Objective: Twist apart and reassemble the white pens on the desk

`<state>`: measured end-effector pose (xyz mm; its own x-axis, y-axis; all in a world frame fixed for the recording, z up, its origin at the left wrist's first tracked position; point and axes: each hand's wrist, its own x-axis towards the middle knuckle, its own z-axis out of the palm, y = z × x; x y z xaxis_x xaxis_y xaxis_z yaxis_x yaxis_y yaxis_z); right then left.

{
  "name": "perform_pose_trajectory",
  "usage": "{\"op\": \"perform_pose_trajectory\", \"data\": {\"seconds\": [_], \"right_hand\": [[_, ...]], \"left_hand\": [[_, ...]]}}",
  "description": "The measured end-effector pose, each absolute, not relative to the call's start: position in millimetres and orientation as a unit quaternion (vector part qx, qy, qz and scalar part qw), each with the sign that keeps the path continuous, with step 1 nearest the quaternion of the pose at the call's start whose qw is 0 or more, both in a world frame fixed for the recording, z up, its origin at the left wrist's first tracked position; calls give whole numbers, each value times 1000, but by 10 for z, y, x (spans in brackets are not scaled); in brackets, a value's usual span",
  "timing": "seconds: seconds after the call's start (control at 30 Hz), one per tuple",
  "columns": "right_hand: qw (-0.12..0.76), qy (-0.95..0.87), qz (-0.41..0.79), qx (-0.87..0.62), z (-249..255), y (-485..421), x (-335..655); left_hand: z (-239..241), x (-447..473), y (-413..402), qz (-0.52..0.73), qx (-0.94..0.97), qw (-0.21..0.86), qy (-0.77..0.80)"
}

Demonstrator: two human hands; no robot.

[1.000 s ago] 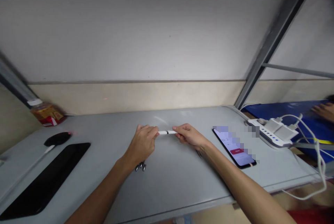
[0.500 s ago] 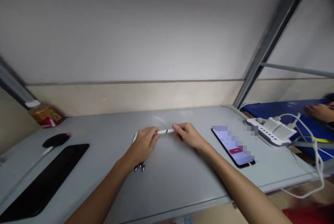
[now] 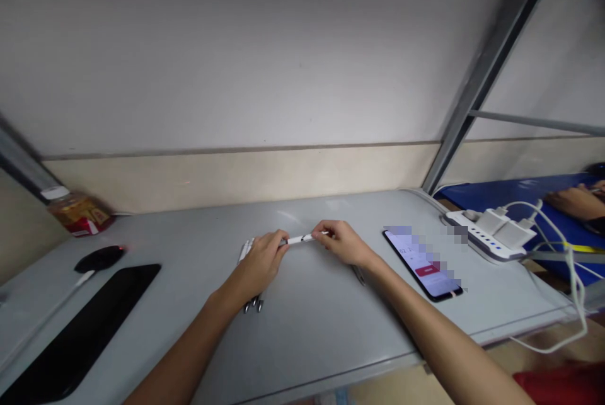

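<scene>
A slim white pen (image 3: 299, 239) with a dark band stretches level between my two hands, just above the grey desk. My left hand (image 3: 265, 255) pinches its left end, and my right hand (image 3: 338, 241) pinches its right end between thumb and fingers. Several more white pens (image 3: 246, 249) with shiny metal tips lie on the desk beneath my left hand, which hides their middles. Partly covered by my right wrist is a thin dark-and-silver piece (image 3: 359, 275); its kind I cannot make out.
Right of my right arm lies a phone (image 3: 420, 263) with a lit screen. Beyond it sits a white power strip (image 3: 486, 238) with chargers and cables. A bottle (image 3: 78, 211), a black disc (image 3: 99, 258) and a black slab (image 3: 85, 336) are at left. Another person's hand (image 3: 576, 201) rests far right.
My right fingertips now sit slightly differently on the pen, with a little of its right end showing beyond them. The view has shifted slightly; the other person's hand has moved a bit left.
</scene>
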<state>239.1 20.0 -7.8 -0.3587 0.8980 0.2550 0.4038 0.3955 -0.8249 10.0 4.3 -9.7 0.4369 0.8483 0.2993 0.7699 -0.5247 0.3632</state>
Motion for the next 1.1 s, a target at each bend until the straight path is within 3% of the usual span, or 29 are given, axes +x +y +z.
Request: {"op": "perform_pose_trajectory", "data": {"seconds": [0.13,0.3,0.47,0.67,0.9,1.1], "right_hand": [[413,-747,329,-404,-70,204,2392],[326,-750,356,-453,-98,228,2419],[385,-765,323,-403,-87,217,2416],[323,-769,322,-448,-103,244,2416],[396,-766,308,-402,-72,226,2426],[355,-791,285,-409,-82,195,2408]], "left_hand": [[-97,97,49,220,843,81,484],[-129,86,62,215,854,59,471],[-130,82,62,211,853,15,477],[-115,88,55,212,849,2,483],[-124,83,62,215,844,22,490],[-120,96,52,209,843,22,496]]}}
